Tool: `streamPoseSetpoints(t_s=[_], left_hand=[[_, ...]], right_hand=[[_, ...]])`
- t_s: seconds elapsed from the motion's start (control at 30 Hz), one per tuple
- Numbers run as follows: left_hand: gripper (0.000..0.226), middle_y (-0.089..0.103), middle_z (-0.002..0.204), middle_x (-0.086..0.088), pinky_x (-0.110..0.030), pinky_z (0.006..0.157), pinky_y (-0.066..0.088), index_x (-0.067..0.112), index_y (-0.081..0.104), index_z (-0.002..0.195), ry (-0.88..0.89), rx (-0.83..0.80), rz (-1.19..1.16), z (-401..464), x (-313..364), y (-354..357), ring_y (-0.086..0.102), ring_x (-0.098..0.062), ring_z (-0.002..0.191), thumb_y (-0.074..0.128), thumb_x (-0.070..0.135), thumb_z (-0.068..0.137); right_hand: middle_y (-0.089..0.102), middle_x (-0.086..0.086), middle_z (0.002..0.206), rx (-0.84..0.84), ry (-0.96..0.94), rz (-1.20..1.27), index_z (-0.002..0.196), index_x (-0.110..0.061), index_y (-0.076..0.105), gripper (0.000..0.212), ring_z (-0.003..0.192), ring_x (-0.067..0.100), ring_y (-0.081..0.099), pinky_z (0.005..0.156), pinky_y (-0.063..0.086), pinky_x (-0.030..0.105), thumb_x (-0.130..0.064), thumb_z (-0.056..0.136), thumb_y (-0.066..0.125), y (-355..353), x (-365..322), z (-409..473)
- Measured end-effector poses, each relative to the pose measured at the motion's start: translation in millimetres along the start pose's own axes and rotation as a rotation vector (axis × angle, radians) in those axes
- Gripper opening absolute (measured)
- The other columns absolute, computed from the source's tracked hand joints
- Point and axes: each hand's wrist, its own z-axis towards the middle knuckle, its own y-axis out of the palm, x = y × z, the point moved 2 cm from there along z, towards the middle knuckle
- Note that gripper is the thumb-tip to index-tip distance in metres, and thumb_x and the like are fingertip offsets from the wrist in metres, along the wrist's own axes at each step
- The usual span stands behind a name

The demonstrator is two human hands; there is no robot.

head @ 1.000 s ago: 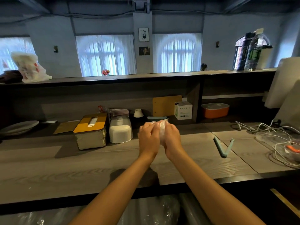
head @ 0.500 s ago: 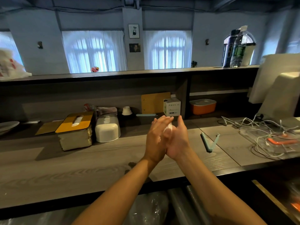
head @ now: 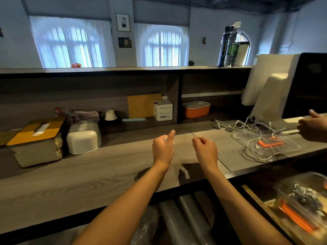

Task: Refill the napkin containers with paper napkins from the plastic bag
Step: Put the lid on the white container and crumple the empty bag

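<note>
My left hand (head: 163, 149) hangs over the wooden counter (head: 88, 174), fingers curled round a small crumpled white wad, thumb up. My right hand (head: 206, 150) is a hand's width to its right, fingers loosely curled, nothing visible in it. To the left stand two napkin containers: a box with a yellow slotted lid (head: 36, 131), a napkin poking out, and a white rounded container (head: 83, 141). Behind them lies a crumpled plastic bag (head: 85, 114). A blurred white streak (head: 183, 169) shows on the counter between my wrists.
A clear tray with tangled white cables (head: 261, 142) lies at the right, beside a monitor (head: 304, 85). Another person's hand (head: 313, 129) reaches in at the far right. An orange box (head: 196, 109) and a white carton (head: 163, 110) sit on the back shelf.
My hands were pressed together around the white wad; they have come apart, and the left one keeps it. The view has swung to the right.
</note>
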Motion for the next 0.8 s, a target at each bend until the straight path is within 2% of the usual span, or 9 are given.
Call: streamPoseSetpoints(t_s=[0.07, 0.13, 0.27, 0.37, 0.47, 0.57, 0.67, 0.73, 0.8], left_hand=[[0.042, 0.046, 0.050, 0.001, -0.028, 0.048, 0.037, 0.010, 0.059, 0.069, -0.086, -0.046, -0.029, 0.9, -8.1, 6.6, 0.043, -0.012, 0.045, 0.055, 0.039, 0.099], [0.034, 0.048, 0.051, 0.004, -0.023, 0.039, 0.033, 0.008, 0.069, 0.088, -0.180, -0.063, -0.079, 1.2, -13.4, 9.1, 0.042, -0.007, 0.041, 0.054, 0.035, 0.101], [0.022, 0.070, 0.076, -0.001, -0.021, 0.042, 0.037, 0.011, 0.069, 0.100, -0.266, -0.058, -0.143, 4.4, -15.7, 6.9, 0.063, -0.014, 0.051, 0.056, 0.029, 0.100], [0.020, 0.070, 0.075, -0.004, -0.022, 0.041, 0.038, 0.011, 0.071, 0.097, -0.291, -0.037, -0.101, 3.0, -15.3, 4.8, 0.053, -0.009, 0.042, 0.060, 0.028, 0.098], [0.025, 0.051, 0.057, 0.001, -0.022, 0.040, 0.031, 0.014, 0.072, 0.093, -0.296, -0.055, -0.111, -1.6, -11.8, 1.3, 0.038, -0.008, 0.040, 0.058, 0.034, 0.098], [0.040, 0.043, 0.050, 0.005, -0.022, 0.039, 0.027, 0.011, 0.072, 0.093, -0.319, -0.080, -0.150, -11.8, -6.4, -6.3, 0.034, -0.008, 0.039, 0.054, 0.047, 0.097], [0.058, 0.043, 0.049, 0.005, -0.022, 0.042, 0.028, 0.010, 0.072, 0.094, -0.362, -0.074, -0.156, -23.0, 0.6, -20.9, 0.034, -0.008, 0.040, 0.048, 0.062, 0.094], [0.062, 0.044, 0.049, 0.004, -0.022, 0.043, 0.029, 0.011, 0.072, 0.096, -0.368, -0.071, -0.166, -28.3, 8.4, -35.4, 0.034, -0.008, 0.041, 0.044, 0.067, 0.093], [0.058, 0.045, 0.051, 0.003, -0.021, 0.042, 0.030, 0.013, 0.070, 0.099, -0.314, -0.065, -0.171, -33.3, 21.0, -53.4, 0.036, -0.008, 0.041, 0.046, 0.066, 0.092]], right_hand=[[0.060, 0.005, 0.125, 0.050, -0.140, -0.407, 0.124, -0.018, 0.064, 0.037, 0.121, 0.025, 0.051, 0.099, 0.045, 0.041, -0.035, 0.091, 0.061, -3.6, 12.8, 14.8], [0.044, 0.012, 0.144, -0.042, -0.121, -0.663, 0.135, -0.019, 0.055, 0.050, 0.134, 0.031, 0.037, 0.109, 0.036, 0.044, -0.039, 0.090, 0.063, -0.3, 27.1, 23.6], [0.060, 0.013, 0.117, -0.120, -0.212, -0.724, 0.113, -0.012, 0.066, 0.028, 0.106, 0.031, 0.057, 0.090, 0.049, 0.039, -0.031, 0.092, 0.062, 9.3, 36.6, 23.2], [0.066, 0.011, 0.106, -0.156, -0.271, -0.700, 0.114, -0.010, 0.067, 0.024, 0.099, 0.030, 0.062, 0.082, 0.050, 0.036, -0.016, 0.095, 0.055, 10.7, 28.7, 16.9], [0.065, 0.011, 0.117, -0.214, -0.345, -0.593, 0.132, -0.010, 0.058, 0.037, 0.108, 0.027, 0.061, 0.090, 0.048, 0.033, -0.011, 0.095, 0.056, 9.3, 17.4, 2.7], [0.061, 0.010, 0.130, -0.157, -0.289, -0.294, 0.136, -0.007, 0.054, 0.043, 0.117, 0.022, 0.058, 0.099, 0.049, 0.032, 0.001, 0.093, 0.056, 5.6, 10.2, -6.0], [0.062, 0.004, 0.127, -0.175, -0.181, 0.053, 0.133, -0.011, 0.058, 0.043, 0.106, 0.014, 0.062, 0.082, 0.058, 0.029, 0.005, 0.092, 0.054, 12.5, -1.3, -23.5], [0.063, -0.002, 0.117, -0.232, -0.099, 0.279, 0.127, -0.016, 0.062, 0.040, 0.098, 0.012, 0.063, 0.069, 0.057, 0.023, 0.004, 0.093, 0.053, 22.6, -17.9, -44.3], [0.065, -0.005, 0.109, -0.275, -0.038, 0.426, 0.118, -0.021, 0.065, 0.037, 0.096, 0.012, 0.063, 0.065, 0.052, 0.022, 0.002, 0.092, 0.053, 33.3, -38.9, -66.6]])
